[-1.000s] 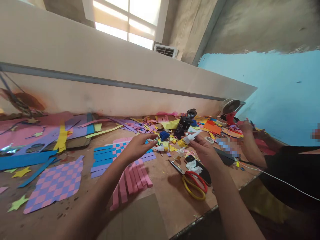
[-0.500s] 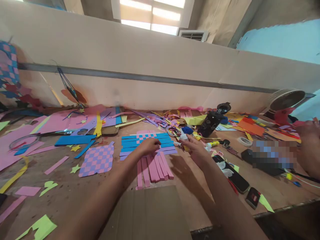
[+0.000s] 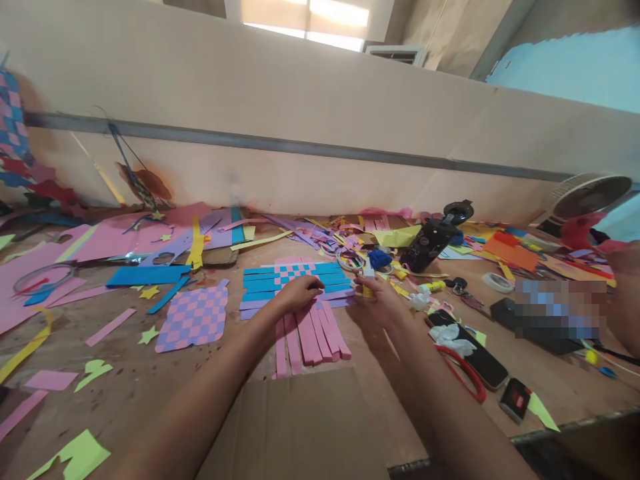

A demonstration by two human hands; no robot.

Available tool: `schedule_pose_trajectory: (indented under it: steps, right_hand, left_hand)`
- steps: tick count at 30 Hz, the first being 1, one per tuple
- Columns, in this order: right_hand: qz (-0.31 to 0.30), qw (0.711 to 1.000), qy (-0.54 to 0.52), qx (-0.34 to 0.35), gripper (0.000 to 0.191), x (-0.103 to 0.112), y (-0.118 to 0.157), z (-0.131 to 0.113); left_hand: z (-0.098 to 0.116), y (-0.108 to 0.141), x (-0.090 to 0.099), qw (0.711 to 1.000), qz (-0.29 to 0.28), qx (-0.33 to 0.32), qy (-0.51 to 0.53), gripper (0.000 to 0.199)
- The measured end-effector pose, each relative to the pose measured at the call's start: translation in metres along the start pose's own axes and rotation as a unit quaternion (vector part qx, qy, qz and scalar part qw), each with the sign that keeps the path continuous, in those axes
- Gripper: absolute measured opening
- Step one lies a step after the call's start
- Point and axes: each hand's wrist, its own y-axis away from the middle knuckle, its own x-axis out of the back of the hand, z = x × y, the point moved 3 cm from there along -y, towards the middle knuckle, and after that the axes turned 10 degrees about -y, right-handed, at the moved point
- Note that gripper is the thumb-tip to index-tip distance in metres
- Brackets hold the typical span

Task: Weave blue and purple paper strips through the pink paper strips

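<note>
Left hand [image 3: 299,295]: palm down, fingers together and extended, resting on the lower part of the woven paper mat [image 3: 295,280], no grip.

Right hand [image 3: 381,301]: narrow pinch, fingers closed around a small glue bottle [image 3: 368,285], white nozzle pointing up, yellow body mostly hidden. Located just off the mat's right edge.

Woven mat: blue and lilac crosswise strips interlaced with pink lengthwise strips, small checked patch toward the far side. Lying flat on the wooden workbench [image 3: 135,407], between both hands and the wall. Loose pink strip ends [image 3: 313,337] fanning out toward the person, below the left hand.

Surroundings: blue tuft [image 3: 379,259] just beyond the glue bottle. Black flask [image 3: 430,245] farther right, lying among paper scraps. Pink-and-lilac checked mat [image 3: 193,317] left of the work, well apart from both hands. Red-handled scissors [image 3: 463,372] and white tissue [image 3: 453,340] on or against a flat black case [image 3: 480,360], right of the right forearm. Cardboard sheet [image 3: 293,427] at the near edge. Second person's hand [image 3: 624,283] at far right, contents unclear.
</note>
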Motion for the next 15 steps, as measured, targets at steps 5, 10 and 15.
schedule_pose_trajectory:
  steps: [5, 10, 15]
  right_hand:
    - [-0.002, 1.0, -0.008, 0.017, 0.036, -0.006, -0.003, 0.001]
    - [-0.015, 0.998, -0.056, -0.022, 0.041, -0.025, 0.006, 0.0]
    - [-0.046, 0.995, -0.087, -0.02, 0.044, -0.047, 0.01, 0.004]
  left_hand:
    - [-0.001, 0.0, -0.004, 1.0, 0.007, 0.011, 0.01, 0.031]
    - [0.006, 0.002, -0.005, 0.999, 0.014, 0.013, -0.035, 0.052]
    - [0.023, 0.006, -0.01, 0.99, 0.045, -0.005, -0.13, 0.035]
